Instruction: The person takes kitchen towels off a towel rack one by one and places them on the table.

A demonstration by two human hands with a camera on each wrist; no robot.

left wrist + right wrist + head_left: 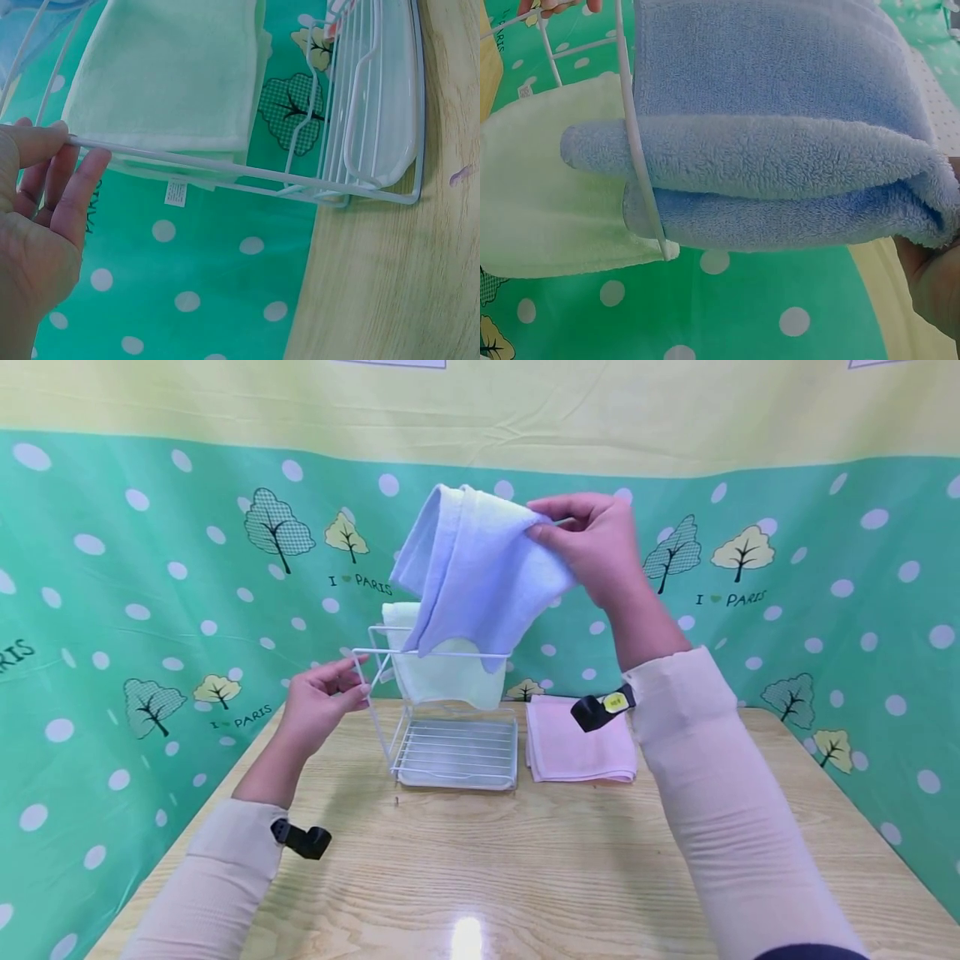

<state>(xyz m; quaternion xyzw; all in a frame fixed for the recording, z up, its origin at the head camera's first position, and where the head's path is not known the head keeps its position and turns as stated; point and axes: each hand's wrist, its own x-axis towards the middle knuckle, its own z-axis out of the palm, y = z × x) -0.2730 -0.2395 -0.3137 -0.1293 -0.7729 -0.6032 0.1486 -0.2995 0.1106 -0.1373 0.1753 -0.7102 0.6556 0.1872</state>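
My right hand [592, 539] pinches a folded blue towel [480, 560] by its upper right edge, above a white wire rack [375, 714]. The towel hangs down to the rack's top front bar. In the right wrist view, that bar [634, 135] crosses in front of the lower end of the blue towel [780, 157]. My left hand [322, 702] pinches the rack's wire frame near its upper left corner, thumb and fingers on the wire in the left wrist view. A pale green towel [165, 82] hangs on the rack behind the blue one.
Beneath the rack's lower wires sits a shallow pale tray [457, 783]. A folded pink towel [581, 739] lies on the wooden table [450, 860] just right of the rack. A green patterned curtain [225, 568] stands close behind and along both sides.
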